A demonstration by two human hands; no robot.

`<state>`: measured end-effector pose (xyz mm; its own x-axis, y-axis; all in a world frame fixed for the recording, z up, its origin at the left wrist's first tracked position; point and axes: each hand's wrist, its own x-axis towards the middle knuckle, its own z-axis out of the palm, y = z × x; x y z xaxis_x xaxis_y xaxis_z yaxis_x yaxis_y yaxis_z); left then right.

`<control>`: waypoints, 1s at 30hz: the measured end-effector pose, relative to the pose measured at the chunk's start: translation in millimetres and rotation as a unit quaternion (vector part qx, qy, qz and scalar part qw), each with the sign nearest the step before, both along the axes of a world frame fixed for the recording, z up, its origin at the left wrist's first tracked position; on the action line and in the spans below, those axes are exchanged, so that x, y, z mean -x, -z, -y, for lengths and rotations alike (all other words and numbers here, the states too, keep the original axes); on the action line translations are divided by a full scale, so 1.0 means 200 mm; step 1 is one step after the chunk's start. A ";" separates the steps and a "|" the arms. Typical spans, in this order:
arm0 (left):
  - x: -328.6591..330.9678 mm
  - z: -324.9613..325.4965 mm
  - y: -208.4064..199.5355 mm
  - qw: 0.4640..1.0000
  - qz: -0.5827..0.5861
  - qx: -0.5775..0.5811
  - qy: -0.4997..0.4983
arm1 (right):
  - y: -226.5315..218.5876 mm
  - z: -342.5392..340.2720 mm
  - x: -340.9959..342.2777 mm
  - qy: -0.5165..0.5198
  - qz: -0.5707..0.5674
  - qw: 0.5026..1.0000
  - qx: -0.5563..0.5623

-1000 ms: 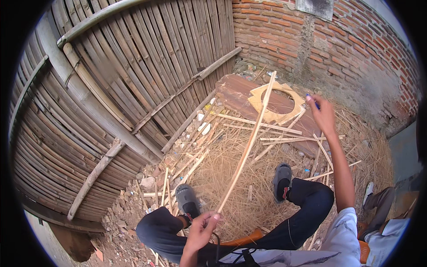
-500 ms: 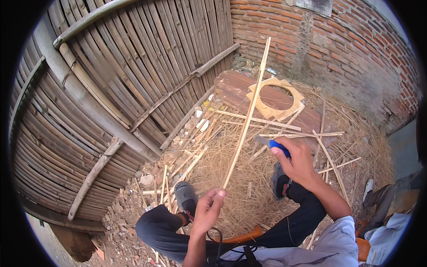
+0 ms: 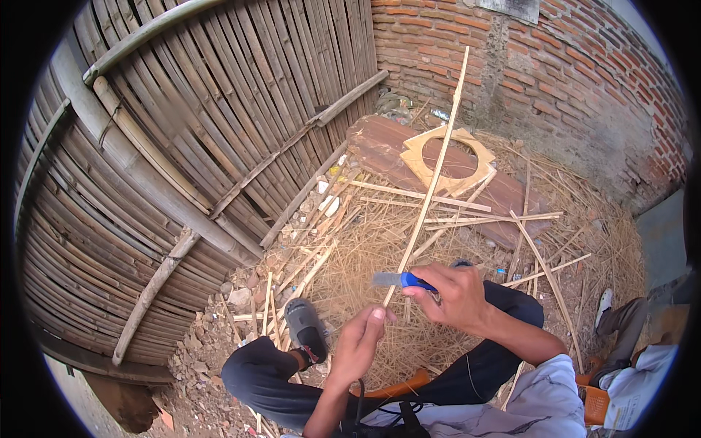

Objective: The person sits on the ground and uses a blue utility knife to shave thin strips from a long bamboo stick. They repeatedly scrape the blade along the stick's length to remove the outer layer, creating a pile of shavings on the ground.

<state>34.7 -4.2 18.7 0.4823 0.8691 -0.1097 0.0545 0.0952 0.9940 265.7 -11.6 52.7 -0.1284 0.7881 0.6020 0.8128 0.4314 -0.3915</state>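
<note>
A long, thin bamboo strip [image 3: 431, 186] slants up and away from me, its near end pinched in my left hand [image 3: 359, 339]. My right hand [image 3: 456, 296] is wrapped round the blue handle of a utility knife [image 3: 405, 281]. The wide grey blade points left and lies across the strip, a little beyond my left fingertips. Whether its edge bites into the bamboo cannot be made out. Beyond the strip's middle, a pale wooden frame [image 3: 412, 155] with a round hole rests on a brown board [image 3: 380, 142].
Bamboo shavings [image 3: 380, 248] and loose strips [image 3: 540, 255] cover the ground between my feet. A bamboo-slat fence [image 3: 241, 109] rises at left, a brick wall [image 3: 569, 109] at the back. Another person's leg [image 3: 621, 332] and an orange basket [image 3: 595, 405] show at the lower right.
My right hand has come left and nearer, bringing the knife from beside the strip to across it near my left hand. The strip's far end has swung right; my left hand has shifted slightly right.
</note>
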 end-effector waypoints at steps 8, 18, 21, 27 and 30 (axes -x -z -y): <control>0.02 0.01 -0.03 0.997 -0.061 -0.043 -0.001 | -0.01 -0.02 -0.06 0.052 0.029 0.998 -0.031; 0.26 0.13 0.09 0.994 -0.105 -0.012 0.035 | -0.05 -0.20 -0.38 0.159 -0.011 0.985 -0.060; 0.34 0.14 0.12 0.991 -0.126 -0.025 0.042 | -0.12 -0.30 -0.59 0.234 0.011 0.972 -0.033; 0.50 0.13 0.18 0.989 -0.138 0.049 0.012 | -0.16 -0.39 -1.01 0.341 -0.040 0.937 -0.059; 0.50 0.12 0.27 0.990 -0.135 0.004 -0.040 | -0.19 -0.34 -0.88 0.321 -0.038 0.946 0.031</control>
